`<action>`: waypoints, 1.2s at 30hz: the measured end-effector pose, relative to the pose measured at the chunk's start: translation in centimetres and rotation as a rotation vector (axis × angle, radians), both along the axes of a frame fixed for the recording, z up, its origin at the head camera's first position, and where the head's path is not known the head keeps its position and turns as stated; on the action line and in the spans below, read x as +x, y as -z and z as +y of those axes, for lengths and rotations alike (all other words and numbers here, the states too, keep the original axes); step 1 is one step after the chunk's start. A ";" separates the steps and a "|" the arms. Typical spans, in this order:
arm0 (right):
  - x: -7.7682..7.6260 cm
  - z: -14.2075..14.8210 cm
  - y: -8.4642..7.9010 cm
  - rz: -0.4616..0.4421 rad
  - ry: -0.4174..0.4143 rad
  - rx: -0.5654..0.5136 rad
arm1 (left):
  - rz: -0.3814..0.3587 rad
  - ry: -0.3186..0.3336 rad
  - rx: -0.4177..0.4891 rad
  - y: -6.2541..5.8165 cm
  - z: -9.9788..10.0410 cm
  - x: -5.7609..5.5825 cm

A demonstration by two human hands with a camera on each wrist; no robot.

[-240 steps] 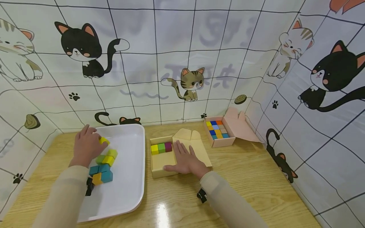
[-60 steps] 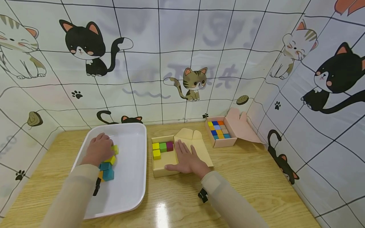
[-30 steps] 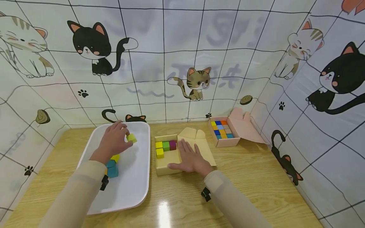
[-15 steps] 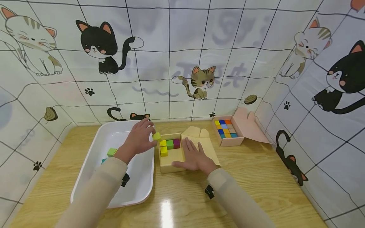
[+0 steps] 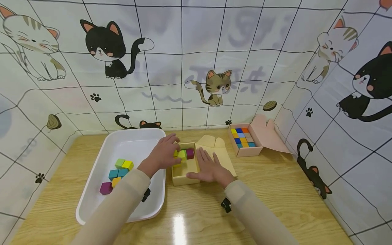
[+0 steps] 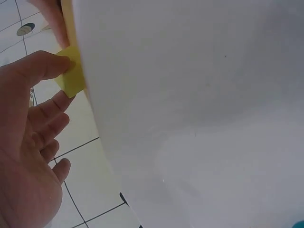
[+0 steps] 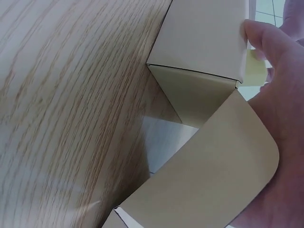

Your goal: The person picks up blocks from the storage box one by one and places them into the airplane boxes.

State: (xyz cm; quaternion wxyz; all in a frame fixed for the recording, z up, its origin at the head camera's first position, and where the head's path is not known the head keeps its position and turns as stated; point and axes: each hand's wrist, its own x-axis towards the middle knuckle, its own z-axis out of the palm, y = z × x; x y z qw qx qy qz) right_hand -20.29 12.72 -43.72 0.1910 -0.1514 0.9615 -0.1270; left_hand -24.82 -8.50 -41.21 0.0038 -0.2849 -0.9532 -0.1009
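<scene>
Currently a yellow-green block [image 5: 182, 154] is pinched by the left hand [image 5: 162, 153] between thumb and fingertip, over the far part of an open cream box [image 5: 185, 180]; whether the box floor or a neighbouring block is touched cannot be told. The block is seen as roughly a cube, so no long axis can be picked out; in the left wrist view it is held tilted, one corner pointed downward. The box's long axis is directed away from the person, its lid [image 5: 226, 160] folded out to the right. Just right of the held block, a purple block [image 5: 190, 153] is set by the far wall; yellow blocks are partly covered by the left fingers. The right hand [image 5: 211, 169] is laid across lid and box edge, fingers spread and aimed away, thumb pointed left on the box rim. To the left, a white tray [image 5: 144, 144] is placed lengthwise away from the person, with loose coloured blocks [image 5: 113, 175] bunched inside. Farther right, an open pink box [image 5: 249, 152] is seen, filled with block rows.
</scene>
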 end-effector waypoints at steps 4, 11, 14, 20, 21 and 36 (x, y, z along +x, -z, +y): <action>-0.1 0.0 0.0 0.004 -0.005 -0.002 | -0.032 0.002 -0.021 0.5 0.7 -0.1; -0.1 0.0 -0.2 0.013 -0.003 -0.008 | -0.036 0.017 -0.068 0.9 1.5 -0.2; 0.0 0.0 -0.2 0.007 0.003 -0.005 | -0.040 0.014 -0.094 1.1 1.7 -0.3; 0.1 0.0 -0.3 -0.001 -0.001 -0.001 | -0.006 0.030 -0.134 1.8 1.5 -0.6; 0.2 0.0 -0.4 0.000 -0.001 0.000 | 0.000 0.031 -0.139 1.9 1.5 -0.6; -0.3 0.1 0.3 -0.012 0.002 -0.007 | 0.078 0.016 -0.218 3.0 1.6 -1.1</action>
